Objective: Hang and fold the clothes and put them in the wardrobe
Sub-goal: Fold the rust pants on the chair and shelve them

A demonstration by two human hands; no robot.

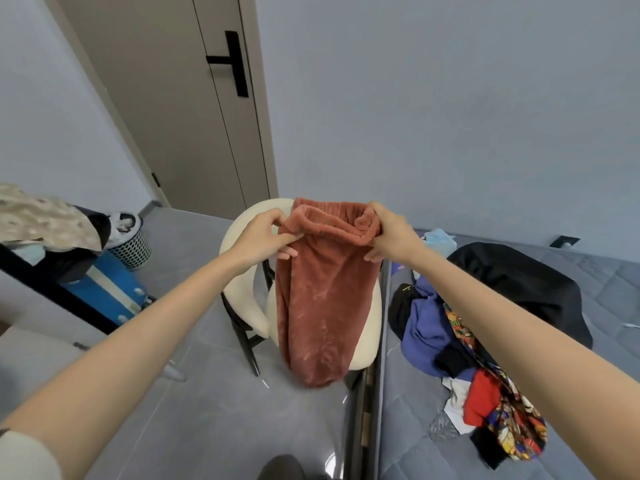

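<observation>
The biggest thing here is the grey bed on the right side. Behind it all is a tall door with a black handle. No wardrobe shows in this view.

On the bed lies a messy heap of clothes. There is a big black garment, a blue top, a bright patterned cloth and a red piece. None of them is folded or hung up.

In the middle stands a cream chair with dark legs. On the left are a blue suitcase and a small dotted bin.

The person holds up fuzzy red-brown trousers in the air, in front of the chair. They hang straight down from the stretchy waist. The left hand pinches one end of the waist, thumb on top and fingers under. The right hand grips the other end, its fingers curled round the cloth.

It looks like the job is near its start. The trousers are being held out flat, likely to be folded. The whole heap on the bed is left to do, and nothing here shows any clothes put away.
</observation>
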